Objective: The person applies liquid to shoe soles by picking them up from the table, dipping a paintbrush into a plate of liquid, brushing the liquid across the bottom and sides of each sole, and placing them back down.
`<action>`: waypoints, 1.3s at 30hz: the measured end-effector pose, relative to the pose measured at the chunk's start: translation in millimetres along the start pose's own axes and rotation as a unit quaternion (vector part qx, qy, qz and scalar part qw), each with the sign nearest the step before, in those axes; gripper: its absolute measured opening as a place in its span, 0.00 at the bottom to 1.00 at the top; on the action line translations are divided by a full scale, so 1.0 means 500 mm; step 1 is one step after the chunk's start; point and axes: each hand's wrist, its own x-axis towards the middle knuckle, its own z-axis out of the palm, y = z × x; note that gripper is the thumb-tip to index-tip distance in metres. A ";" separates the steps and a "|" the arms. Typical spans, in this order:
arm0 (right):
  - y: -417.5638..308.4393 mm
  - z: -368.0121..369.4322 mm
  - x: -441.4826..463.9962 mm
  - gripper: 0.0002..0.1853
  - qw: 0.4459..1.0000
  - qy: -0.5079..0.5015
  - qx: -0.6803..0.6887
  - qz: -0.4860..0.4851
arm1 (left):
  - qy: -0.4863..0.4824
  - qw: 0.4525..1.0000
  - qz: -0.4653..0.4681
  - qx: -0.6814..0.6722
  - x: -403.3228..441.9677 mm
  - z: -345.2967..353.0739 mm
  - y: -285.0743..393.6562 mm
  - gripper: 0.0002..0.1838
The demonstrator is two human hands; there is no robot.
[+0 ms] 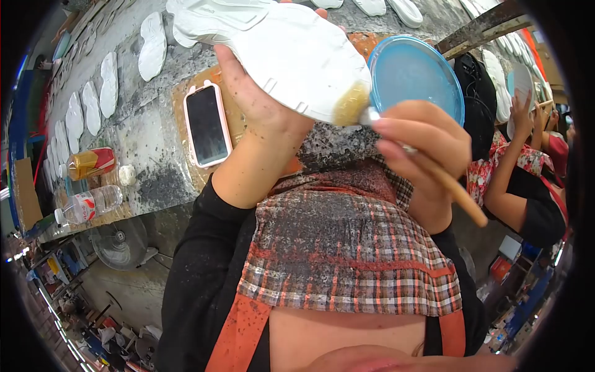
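A large white shoe sole point(297, 56) lies across the palm of my left hand point(266, 102), whose fingertips show past the sole's far edge. My right hand point(427, 146) is closed around the wooden handle of a brush point(352, 104). The brush's pale yellow bristles touch the sole near its right end. Just behind my right hand stands a round blue container point(416, 77) with a pale bluish content. To the left of my left forearm, a phone point(208, 126) in a pink case lies on a brown board.
More white soles point(152, 46) lie in a row on the stained worktable point(158, 133). Two bottles, one orange-red point(93, 162) and one transparent point(90, 206), lie at the left edge. A metal bar point(483, 28) and black bag point(474, 93) are at right, beside a co-worker's arm point(514, 149) holding a sole.
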 end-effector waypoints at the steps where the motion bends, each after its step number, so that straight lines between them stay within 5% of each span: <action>1: 0.010 0.006 -0.006 0.12 1.000 -0.016 -0.005 -0.004 | 0.000 1.000 0.000 0.000 -0.003 0.001 0.006 0.43; 7: -0.009 -0.016 -0.004 0.09 0.998 0.022 0.029 0.044 | -0.044 0.991 -0.079 -0.099 -0.011 -0.012 0.024 0.42; 9: -0.006 0.005 0.001 0.06 0.998 0.034 -0.014 0.058 | 0.050 0.994 -0.095 -0.009 -0.008 0.005 0.024 0.44; 11: 0.002 0.003 -0.024 0.05 0.997 0.040 -0.012 0.068 | 0.020 0.996 -0.088 0.008 -0.006 -0.008 0.038 0.43; 14: 0.012 0.015 -0.027 0.06 0.951 0.136 0.242 0.139 | 0.030 0.992 -0.088 0.083 -0.013 0.005 0.037 0.45; 15: 0.008 0.013 -0.015 0.09 0.909 0.156 0.294 0.253 | 0.040 0.987 -0.101 0.118 -0.017 0.018 0.028 0.46; 19: 0.059 -0.012 0.023 0.07 0.933 0.237 0.133 0.237 | 0.068 0.968 -0.110 0.217 -0.039 0.038 0.020 0.47; 21: 0.034 -0.019 0.021 0.07 0.931 0.193 0.244 0.188 | 0.047 0.972 -0.127 0.192 -0.046 0.035 0.021 0.44; 22: 0.047 -0.025 0.020 0.06 0.968 0.092 0.197 0.124 | 0.048 0.972 -0.127 0.192 -0.052 0.036 0.018 0.44; 25: 0.072 -0.023 0.040 0.08 0.951 0.206 0.086 0.213 | -0.019 0.980 -0.183 0.072 -0.059 0.026 0.020 0.41; 27: 0.055 -0.034 0.047 0.09 0.949 0.237 0.093 0.188 | -0.013 0.978 -0.187 0.089 -0.065 0.020 0.018 0.40; 28: 0.046 -0.041 0.038 0.09 0.946 0.196 0.176 0.191 | -0.004 0.976 -0.193 0.104 -0.070 0.022 0.016 0.40; 30: 0.038 -0.015 0.036 0.09 0.964 0.158 0.130 0.168 | 0.023 0.962 -0.201 0.184 -0.076 0.033 0.018 0.39; 33: 0.094 -0.022 0.027 0.10 0.950 0.243 0.042 0.193 | 0.070 0.966 -0.195 0.155 -0.081 0.036 0.029 0.37; 34: 0.073 -0.013 0.027 0.10 0.908 0.315 0.053 0.271 | 0.085 0.966 -0.187 0.155 -0.080 0.033 0.043 0.37; 36: 0.077 -0.035 0.005 0.09 0.936 0.245 0.079 0.239 | 0.073 0.981 -0.159 0.080 -0.093 -0.011 0.079 0.35; 39: 0.078 -0.020 -0.013 0.11 0.937 0.216 0.060 0.268 | 0.267 0.912 -0.065 0.304 -0.090 0.026 0.123 0.26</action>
